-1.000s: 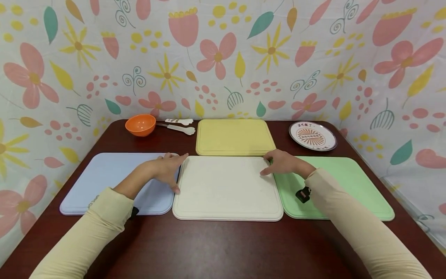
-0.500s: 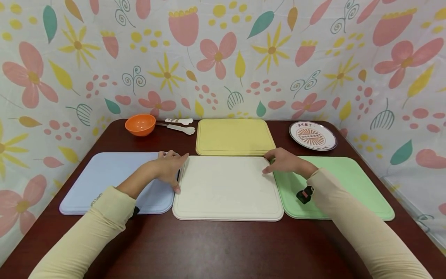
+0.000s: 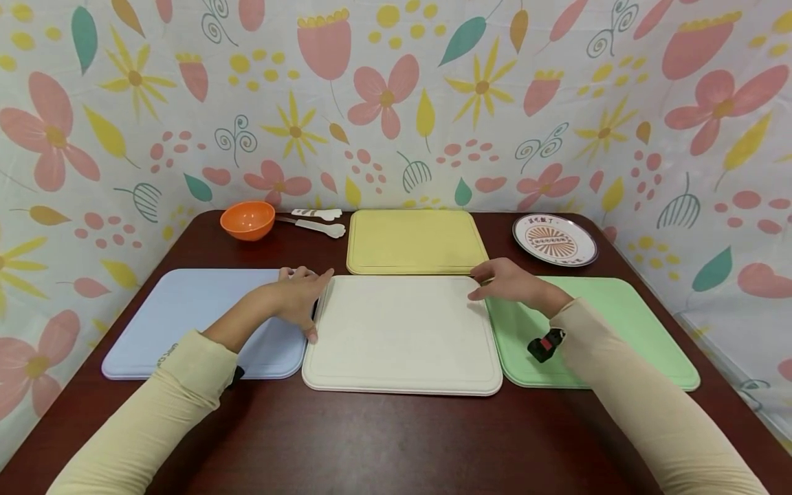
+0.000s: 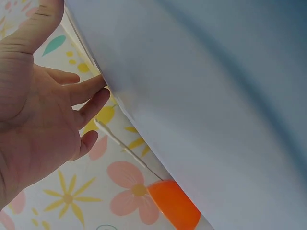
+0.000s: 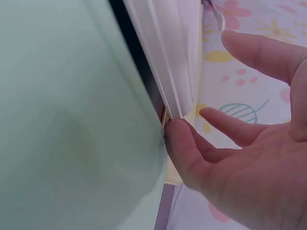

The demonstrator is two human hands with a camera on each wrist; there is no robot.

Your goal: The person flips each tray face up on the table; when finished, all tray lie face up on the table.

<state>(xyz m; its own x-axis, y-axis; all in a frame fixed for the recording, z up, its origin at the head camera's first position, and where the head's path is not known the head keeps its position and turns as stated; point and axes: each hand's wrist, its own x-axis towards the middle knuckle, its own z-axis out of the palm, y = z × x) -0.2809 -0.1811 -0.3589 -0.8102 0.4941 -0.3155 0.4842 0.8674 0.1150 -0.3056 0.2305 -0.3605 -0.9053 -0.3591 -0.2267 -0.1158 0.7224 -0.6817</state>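
Note:
A white cutting board (image 3: 402, 337) lies flat in the middle of the table, between a blue cutting board (image 3: 204, 309) and a green cutting board (image 3: 588, 337). My left hand (image 3: 293, 299) spreads over the seam at the white board's left edge; in the left wrist view the fingers (image 4: 91, 91) are loosely extended, tips right at the edge. At the far right corner of the white board is my right hand (image 3: 510, 283). Close up in the right wrist view, fingertips (image 5: 180, 132) meet the white board's corner, while the thumb (image 5: 249, 50) stands apart from it.
A yellow cutting board (image 3: 417, 242) lies behind the white one. At the back left are an orange bowl (image 3: 247, 221) and two white-handled utensils (image 3: 320, 227); a patterned plate (image 3: 555, 240) sits at the back right. Floral cloth (image 3: 396, 103) hangs behind the dark table (image 3: 383, 440).
The white board's near edge has shifted slightly left and toward me. The hands stay at its sides, with the right one a touch farther right.

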